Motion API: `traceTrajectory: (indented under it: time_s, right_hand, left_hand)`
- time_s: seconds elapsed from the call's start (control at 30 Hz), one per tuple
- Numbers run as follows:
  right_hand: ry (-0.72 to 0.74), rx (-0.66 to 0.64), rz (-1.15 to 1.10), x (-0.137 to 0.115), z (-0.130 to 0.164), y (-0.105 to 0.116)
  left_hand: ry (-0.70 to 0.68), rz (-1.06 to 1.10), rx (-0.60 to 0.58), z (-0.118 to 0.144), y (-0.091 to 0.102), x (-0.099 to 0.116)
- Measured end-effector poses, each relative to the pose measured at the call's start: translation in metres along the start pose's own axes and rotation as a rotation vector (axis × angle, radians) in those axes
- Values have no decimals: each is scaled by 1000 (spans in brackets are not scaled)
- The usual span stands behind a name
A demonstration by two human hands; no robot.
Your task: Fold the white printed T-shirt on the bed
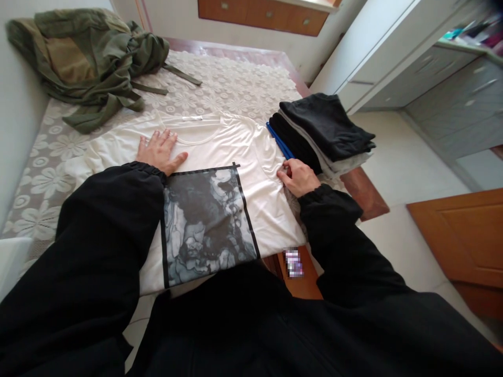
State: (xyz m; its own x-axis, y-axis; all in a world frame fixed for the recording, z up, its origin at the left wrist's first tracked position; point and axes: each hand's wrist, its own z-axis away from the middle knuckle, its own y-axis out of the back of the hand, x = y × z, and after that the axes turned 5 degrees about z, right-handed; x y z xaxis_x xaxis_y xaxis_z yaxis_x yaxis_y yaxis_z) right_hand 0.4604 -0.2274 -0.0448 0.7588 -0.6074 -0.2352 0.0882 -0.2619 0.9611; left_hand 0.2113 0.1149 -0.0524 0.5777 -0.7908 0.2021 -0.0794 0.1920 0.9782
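White printed T-shirt [206, 207] spread on tabletop [255, 52], not yet folded; clothes stack [328, 128] beside it already folded. My left hand [159, 149] lies flat, open on the shirt; my right hand [299, 177] pinches its edge.

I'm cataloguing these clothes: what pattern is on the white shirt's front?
The print is marbled, dark and pale grey, best seen in the head view.

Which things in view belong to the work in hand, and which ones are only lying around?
Belonging:
White T-shirt, under the flat left hand and at the right hand's fingertips
Probably the stack of folded clothes beside it
Patterned tablecloth, as support

Apparently lying around:
Green bag
Blurred items at upper right
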Motion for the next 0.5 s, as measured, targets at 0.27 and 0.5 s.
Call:
traceTrajectory:
  time_s: [0.27, 0.5]
  right_hand:
    - [-110, 6, -662, 3, -5, -3]
    - [-256, -153, -1262, -14, -8, 3]
  left_hand:
    - [-3, 32, -5, -2, -1, -3]
    - [-22, 30, 7, -1, -2, -4]
